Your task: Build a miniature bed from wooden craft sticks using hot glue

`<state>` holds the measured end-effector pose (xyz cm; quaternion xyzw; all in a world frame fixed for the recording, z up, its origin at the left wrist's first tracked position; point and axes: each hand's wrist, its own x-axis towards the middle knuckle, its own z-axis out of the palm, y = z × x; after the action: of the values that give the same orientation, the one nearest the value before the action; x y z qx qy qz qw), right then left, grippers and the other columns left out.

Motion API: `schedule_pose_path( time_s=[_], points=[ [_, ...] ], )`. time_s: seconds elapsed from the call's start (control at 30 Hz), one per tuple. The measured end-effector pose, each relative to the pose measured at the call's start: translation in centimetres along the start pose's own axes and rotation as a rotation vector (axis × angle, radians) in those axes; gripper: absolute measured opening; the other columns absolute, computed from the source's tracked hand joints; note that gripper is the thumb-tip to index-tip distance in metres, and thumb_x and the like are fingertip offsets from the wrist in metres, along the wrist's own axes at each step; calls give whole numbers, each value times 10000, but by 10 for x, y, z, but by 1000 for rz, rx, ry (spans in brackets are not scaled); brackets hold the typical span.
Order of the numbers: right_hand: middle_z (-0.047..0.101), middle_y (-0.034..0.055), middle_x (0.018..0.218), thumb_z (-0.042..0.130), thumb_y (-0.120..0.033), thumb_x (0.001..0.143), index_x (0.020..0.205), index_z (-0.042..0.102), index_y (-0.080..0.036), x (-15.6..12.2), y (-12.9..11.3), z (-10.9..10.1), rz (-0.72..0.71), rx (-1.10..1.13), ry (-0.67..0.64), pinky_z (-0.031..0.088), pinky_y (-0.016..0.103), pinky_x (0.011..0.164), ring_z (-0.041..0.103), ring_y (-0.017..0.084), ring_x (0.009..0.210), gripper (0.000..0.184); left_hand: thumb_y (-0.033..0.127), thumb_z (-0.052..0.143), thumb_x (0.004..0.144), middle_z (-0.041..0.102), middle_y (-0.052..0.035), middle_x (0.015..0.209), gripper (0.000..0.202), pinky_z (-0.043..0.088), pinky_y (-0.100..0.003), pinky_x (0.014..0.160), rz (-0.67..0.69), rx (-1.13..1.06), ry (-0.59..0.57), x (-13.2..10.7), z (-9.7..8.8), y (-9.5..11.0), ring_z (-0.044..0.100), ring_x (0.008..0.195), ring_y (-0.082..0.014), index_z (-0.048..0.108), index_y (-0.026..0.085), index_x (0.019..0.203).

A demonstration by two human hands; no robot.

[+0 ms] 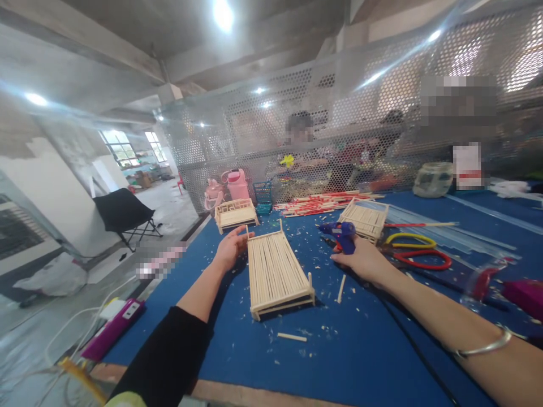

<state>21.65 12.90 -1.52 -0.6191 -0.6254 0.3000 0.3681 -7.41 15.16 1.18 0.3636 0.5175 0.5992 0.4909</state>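
A small bed-like frame of pale wooden sticks (278, 268) lies on the blue table, with short posts at its corners. My left hand (232, 249) is at its far left corner, fingers curled round the post there. Over on the right, my right hand (367, 260) is wrapped round a blue hot glue gun (344, 234), whose nozzle points left. The gun is apart from the bed frame. Loose stick pieces lie nearby, one short stick (292, 337) in front of the frame and another stick (341, 288) to its right.
Two more stick models, a bench (236, 215) and a slatted piece (367, 217), stand farther back. Red-tipped sticks (314, 203) are heaped by the mesh screen (237, 130). Scissors (419, 251) lie right. A purple power strip (114, 328) sits at the left edge. People are beyond the screen.
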Motion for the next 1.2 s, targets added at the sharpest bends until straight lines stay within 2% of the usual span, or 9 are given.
schedule_pose_path(
  time_s=[0.13, 0.27, 0.43, 0.63, 0.8, 0.9, 1.0, 1.13, 1.2],
  points=[
    [634, 21, 682, 634, -174, 685, 788, 501, -190, 1, 1, 0, -13, -11, -2, 491, 266, 622, 614, 162, 593, 169, 121, 634, 648, 713, -48, 784, 372, 486, -211, 624, -7, -13, 16, 1, 0, 1, 671, 691, -138, 576, 165, 1013],
    [651, 26, 697, 637, -169, 673, 794, 515, -184, 4, 5, 2, -20, -10, 3, 494, 265, 617, 615, 159, 597, 172, 371, 572, 763, 703, -43, 796, 290, 463, -231, 524, -46, 9, 58, 7, 4, 8, 632, 571, -130, 575, 183, 984],
    [651, 28, 685, 643, -178, 651, 803, 536, -176, 4, 7, 2, -23, -11, 3, 491, 270, 612, 615, 167, 610, 187, 594, 562, 727, 696, -55, 747, 449, 370, -228, 447, -73, 98, 87, 14, 14, 10, 570, 493, -119, 630, 153, 776],
    [656, 35, 710, 644, -195, 642, 832, 546, -167, 4, 6, 2, -31, -24, 13, 492, 287, 652, 625, 181, 644, 216, 506, 672, 654, 676, -33, 672, 369, 341, -232, 477, -54, 149, 136, 12, 18, 4, 544, 506, -101, 596, 146, 621],
    [641, 12, 660, 651, -220, 663, 845, 567, -178, 2, 2, 1, -39, -67, 29, 475, 273, 610, 623, 184, 636, 205, 479, 683, 642, 681, -35, 684, 334, 351, -238, 489, -47, 154, 138, 11, 18, 5, 562, 521, -110, 617, 151, 655],
    [634, 25, 645, 616, -322, 740, 883, 588, -173, -1, -5, -4, -65, -123, 69, 471, 290, 616, 626, 212, 664, 208, 462, 669, 665, 688, -37, 705, 313, 353, -231, 477, -49, 157, 134, 12, 17, 4, 572, 532, -114, 637, 153, 700],
    [657, 73, 712, 535, -415, 819, 961, 612, -155, -4, -14, -16, -107, -161, 173, 469, 325, 662, 631, 256, 733, 306, 452, 654, 689, 693, -42, 718, 302, 361, -227, 469, -51, 166, 129, 14, 16, 3, 577, 540, -118, 647, 152, 728],
    [675, 151, 940, 518, -422, 845, 1064, 602, -134, 6, -22, -44, -187, -275, 433, 455, 360, 756, 620, 312, 904, 371, 454, 662, 687, 694, -46, 729, 304, 380, -225, 474, -47, 176, 122, 15, 15, 2, 578, 545, -118, 650, 154, 737],
    [664, 185, 989, 505, -423, 857, 1057, 599, -117, 18, -23, -59, -183, -388, 468, 447, 368, 770, 613, 331, 944, 377, 456, 669, 681, 695, -47, 735, 309, 374, -221, 464, -44, 177, 119, 14, 15, 3, 569, 533, -112, 651, 154, 738]
  ],
)
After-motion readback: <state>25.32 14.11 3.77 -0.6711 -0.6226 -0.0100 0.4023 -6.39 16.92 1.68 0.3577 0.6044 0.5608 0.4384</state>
